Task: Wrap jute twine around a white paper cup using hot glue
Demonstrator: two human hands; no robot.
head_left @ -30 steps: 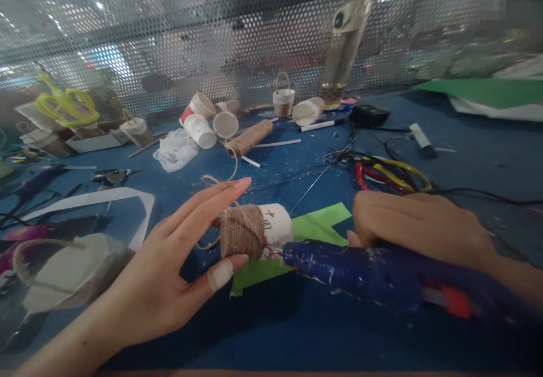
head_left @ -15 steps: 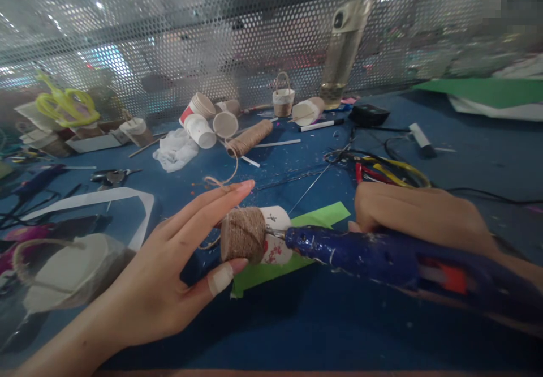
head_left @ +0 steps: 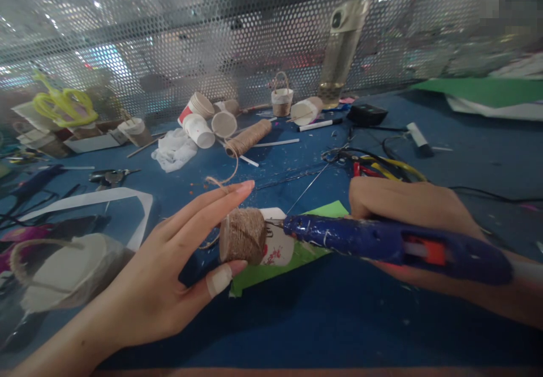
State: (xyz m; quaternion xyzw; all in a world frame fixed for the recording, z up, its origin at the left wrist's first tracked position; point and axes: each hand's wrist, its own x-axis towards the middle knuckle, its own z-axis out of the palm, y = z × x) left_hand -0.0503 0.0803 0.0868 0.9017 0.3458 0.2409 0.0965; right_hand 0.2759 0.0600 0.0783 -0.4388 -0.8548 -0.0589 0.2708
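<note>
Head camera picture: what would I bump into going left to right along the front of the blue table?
White basket with a twine handle → left hand → twine-wrapped cup, which that hand holds → blue glue gun, gripped by the right hand.

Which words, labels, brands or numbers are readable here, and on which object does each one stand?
No text can be read.
Twine-wrapped paper cup in the left hand: red print, too blurred to read.
Glue gun in the right hand: no legible label.
Red-and-white cups at the back: too small to tell.
</note>
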